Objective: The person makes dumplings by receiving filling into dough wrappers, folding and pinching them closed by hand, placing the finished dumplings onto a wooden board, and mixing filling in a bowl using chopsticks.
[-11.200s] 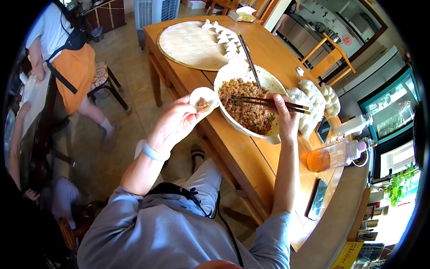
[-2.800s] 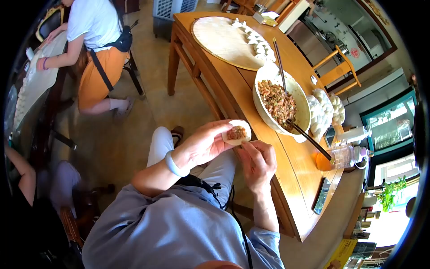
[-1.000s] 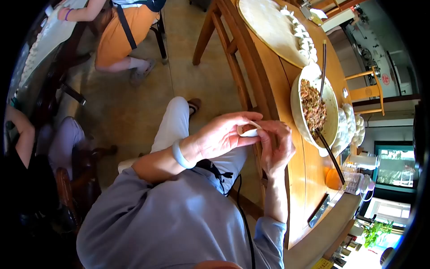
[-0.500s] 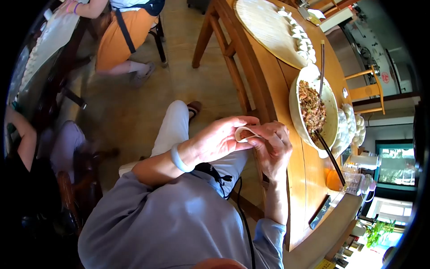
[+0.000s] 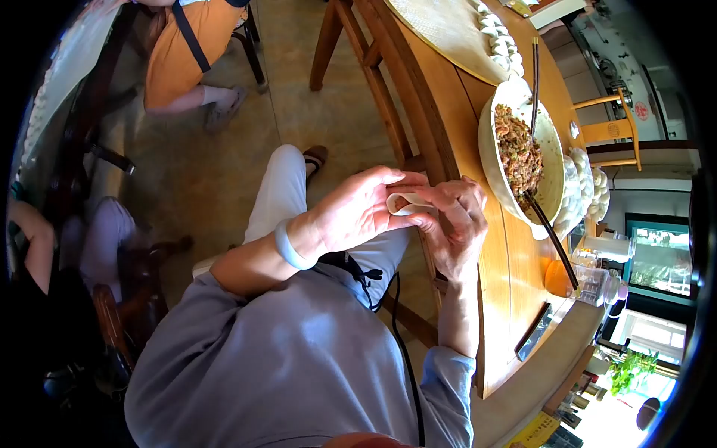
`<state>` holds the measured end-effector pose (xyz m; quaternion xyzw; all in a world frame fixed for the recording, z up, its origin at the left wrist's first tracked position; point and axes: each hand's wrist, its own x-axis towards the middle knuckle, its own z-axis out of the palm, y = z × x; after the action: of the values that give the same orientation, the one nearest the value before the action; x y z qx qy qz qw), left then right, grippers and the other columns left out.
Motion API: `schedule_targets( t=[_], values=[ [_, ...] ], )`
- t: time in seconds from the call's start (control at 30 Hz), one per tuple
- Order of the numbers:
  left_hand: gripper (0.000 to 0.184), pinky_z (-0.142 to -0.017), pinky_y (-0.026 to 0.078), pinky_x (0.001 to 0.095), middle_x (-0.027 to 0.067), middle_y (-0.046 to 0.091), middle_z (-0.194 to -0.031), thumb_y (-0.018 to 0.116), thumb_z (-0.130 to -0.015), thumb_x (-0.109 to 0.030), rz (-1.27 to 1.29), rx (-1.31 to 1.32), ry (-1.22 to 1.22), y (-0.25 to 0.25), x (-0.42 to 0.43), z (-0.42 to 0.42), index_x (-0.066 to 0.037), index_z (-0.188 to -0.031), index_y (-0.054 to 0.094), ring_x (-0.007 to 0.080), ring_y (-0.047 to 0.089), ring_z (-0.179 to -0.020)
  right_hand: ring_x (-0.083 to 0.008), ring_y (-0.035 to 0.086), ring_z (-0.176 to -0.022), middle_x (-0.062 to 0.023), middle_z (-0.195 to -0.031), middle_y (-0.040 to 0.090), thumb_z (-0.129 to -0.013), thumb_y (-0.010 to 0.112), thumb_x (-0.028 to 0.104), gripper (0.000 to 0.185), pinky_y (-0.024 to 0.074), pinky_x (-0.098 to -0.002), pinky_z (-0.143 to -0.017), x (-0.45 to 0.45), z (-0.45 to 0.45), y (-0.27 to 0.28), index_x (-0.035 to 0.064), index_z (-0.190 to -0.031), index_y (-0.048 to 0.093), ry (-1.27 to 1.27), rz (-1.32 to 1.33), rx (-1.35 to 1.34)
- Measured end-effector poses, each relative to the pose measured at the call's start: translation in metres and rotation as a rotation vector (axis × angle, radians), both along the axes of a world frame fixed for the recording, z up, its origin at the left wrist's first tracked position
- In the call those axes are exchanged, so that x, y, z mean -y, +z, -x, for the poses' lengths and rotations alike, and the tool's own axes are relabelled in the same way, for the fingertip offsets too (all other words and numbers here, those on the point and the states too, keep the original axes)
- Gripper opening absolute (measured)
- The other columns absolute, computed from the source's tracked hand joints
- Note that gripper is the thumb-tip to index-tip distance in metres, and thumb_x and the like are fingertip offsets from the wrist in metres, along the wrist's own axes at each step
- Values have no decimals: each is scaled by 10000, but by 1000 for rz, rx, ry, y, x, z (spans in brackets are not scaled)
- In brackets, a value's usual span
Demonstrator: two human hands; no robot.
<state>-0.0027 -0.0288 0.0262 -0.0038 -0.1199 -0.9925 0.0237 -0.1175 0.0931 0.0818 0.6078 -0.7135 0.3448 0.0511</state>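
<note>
A round dumpling wrapper (image 5: 403, 203), folded partly over a bit of brown meat filling, rests on the fingers of my left hand (image 5: 351, 211). That hand is palm up and cradles the wrapper, with a pale bracelet on the wrist. My right hand (image 5: 457, 224) pinches the wrapper's right edge between thumb and fingers; its left side still gapes, with filling showing. Right of my hands, a large white bowl (image 5: 553, 160) of minced filling (image 5: 517, 153) stands on the wooden table (image 5: 497, 299). Two dark chopsticks (image 5: 551, 243) lean in the bowl, spread apart.
A round woven tray (image 5: 441, 33) with a row of white dumplings (image 5: 500, 37) lies at the table's far end. Bags of white pieces (image 5: 579, 194), a jar of orange liquid (image 5: 560, 278) and a phone (image 5: 533, 332) are on the table. Other people sit at the left.
The wrapper is drawn further together at its right side under my right fingers. Both hands have stayed close together while the view has shifted slightly.
</note>
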Motion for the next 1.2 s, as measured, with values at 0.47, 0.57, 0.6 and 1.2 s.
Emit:
schedule_targets(
  t=[0.47,0.57,0.6,1.2],
  values=[
    [477,-977,407,422,219,500,-1207,317,-937,-252,-17,-23,-23,9,3,-1,116,-1234,388,354,509,-1105,-209,533,-835,-22,-838,589,-652,746,152,219,381,-356,-812,-6,0,-2,107,-858,689,10,27,151],
    [478,-981,403,425,233,489,-1221,314,-939,-251,-36,36,-27,13,3,-3,119,-1233,390,360,500,-1118,-209,535,-840,-27,-852,596,-643,761,162,245,379,-339,-802,-15,7,-10,92,-867,690,-16,32,226],
    [477,-993,393,427,245,486,-1222,314,-936,-244,-25,51,8,11,1,-3,121,-1232,392,344,498,-1129,-201,535,-831,-27,-847,602,-656,752,139,204,377,-323,-795,-17,5,-11,81,-840,686,-33,50,276],
    [474,-1005,380,404,225,506,-1199,343,-922,-236,-33,38,-81,10,-4,4,108,-1245,381,281,500,-1134,-236,560,-925,-75,-949,633,-696,713,112,167,380,-361,-849,-17,-1,-6,68,-854,677,-41,67,378]
  ],
)
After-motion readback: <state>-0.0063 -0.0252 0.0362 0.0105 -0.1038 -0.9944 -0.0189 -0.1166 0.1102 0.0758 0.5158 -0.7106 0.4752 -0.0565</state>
